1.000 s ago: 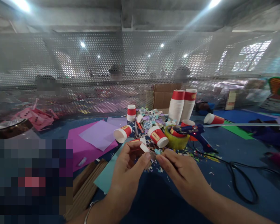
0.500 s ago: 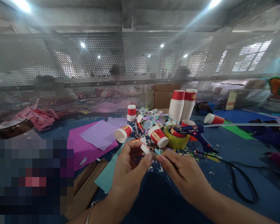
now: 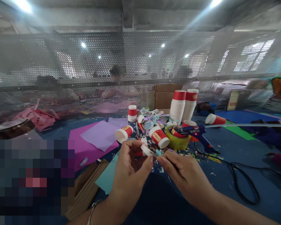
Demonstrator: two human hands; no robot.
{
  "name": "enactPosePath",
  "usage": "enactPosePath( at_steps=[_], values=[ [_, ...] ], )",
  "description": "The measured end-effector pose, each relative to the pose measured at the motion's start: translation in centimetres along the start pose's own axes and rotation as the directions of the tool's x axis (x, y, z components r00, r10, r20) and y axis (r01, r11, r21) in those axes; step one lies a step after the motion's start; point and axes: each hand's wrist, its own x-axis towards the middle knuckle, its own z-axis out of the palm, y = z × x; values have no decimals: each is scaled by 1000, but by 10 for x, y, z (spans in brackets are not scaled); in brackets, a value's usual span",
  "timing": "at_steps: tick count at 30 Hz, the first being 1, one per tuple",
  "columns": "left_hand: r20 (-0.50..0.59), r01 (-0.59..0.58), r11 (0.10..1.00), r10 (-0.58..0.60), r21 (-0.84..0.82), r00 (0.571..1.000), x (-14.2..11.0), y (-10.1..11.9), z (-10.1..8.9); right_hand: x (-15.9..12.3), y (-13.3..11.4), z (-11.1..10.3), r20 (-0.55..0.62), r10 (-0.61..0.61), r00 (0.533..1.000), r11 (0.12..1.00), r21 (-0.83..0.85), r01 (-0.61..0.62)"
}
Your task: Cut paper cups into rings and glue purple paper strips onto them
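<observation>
Head view shows the left hand [image 3: 132, 175] pinching a small white piece [image 3: 144, 149] between thumb and fingers, in the gap between the two hands. Right hand [image 3: 188, 173] grips a thin metal tool [image 3: 154, 154], mostly hidden, its tip against or just beside that piece; contact is unclear. Beyond both lies a red-and-white cup [image 3: 158, 137]; past the right, a yellow tape roll [image 3: 176, 143] and glue gun [image 3: 198, 135]; left of the left, a teal sheet [image 3: 107, 176].
</observation>
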Motion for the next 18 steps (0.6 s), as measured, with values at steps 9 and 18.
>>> enactPosePath(
  at_steps=[9, 18],
  values=[
    [-3, -17, 999, 17, 31, 1000, -1, 0, 1, -2, -1, 0, -9, -14, 1000, 1000, 18, 14],
    [7, -18, 1000, 18, 10, 1000, -1, -1, 1, 0, -1, 1, 3, 8, 1000, 1000, 14, -8]
  ],
)
